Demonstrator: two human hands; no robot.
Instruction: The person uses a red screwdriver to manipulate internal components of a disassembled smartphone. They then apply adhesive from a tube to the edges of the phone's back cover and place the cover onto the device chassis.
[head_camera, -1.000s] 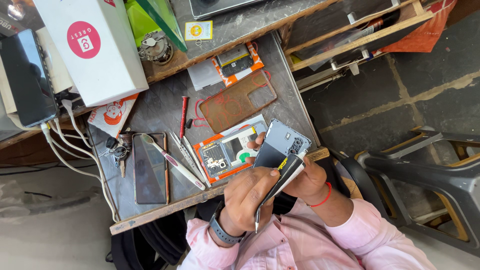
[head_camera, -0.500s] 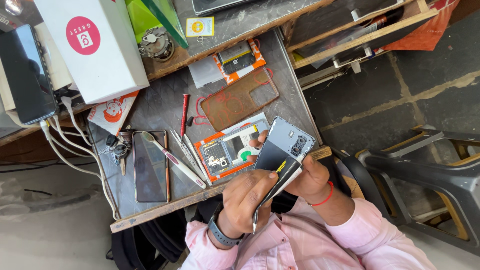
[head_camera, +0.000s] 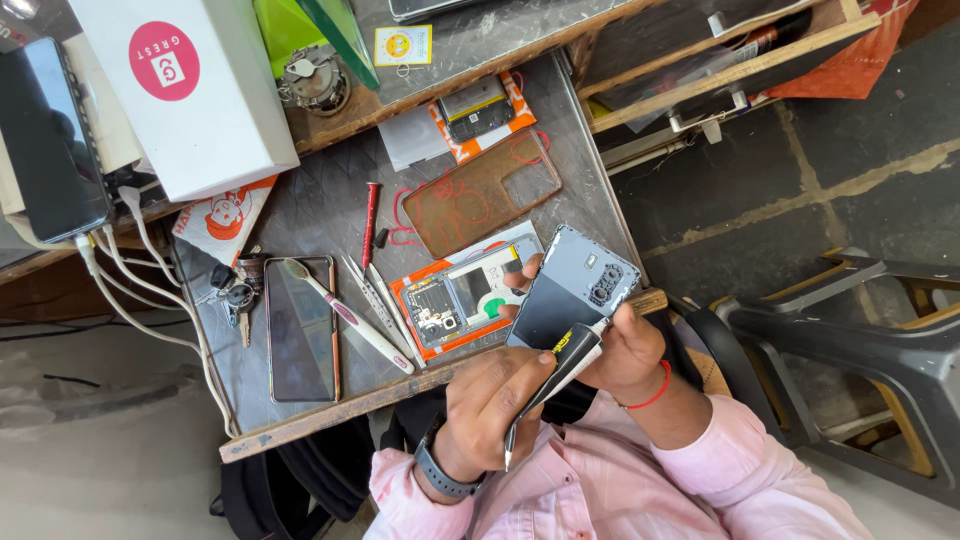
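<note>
The phone (head_camera: 572, 292) sits above the worktop (head_camera: 330, 215) edge, back side up, over the person's lap. The left hand (head_camera: 632, 350) has its fingers closed around the phone's lower edge. The right hand (head_camera: 495, 400) has its fingers closed on a thin tool (head_camera: 555, 375), and the tool's top end touches the phone's bottom edge.

To do this well, I think the left hand should keep the phone steady while the tool slides gently along the seam, not deep, so nothing inside gets hurt.

An open phone (head_camera: 460, 297) lies flat on the worktop, just beside the held one.

Since half a second ago, little has changed: the phone is tipped only a bit more, and both hands hold as before.
</note>
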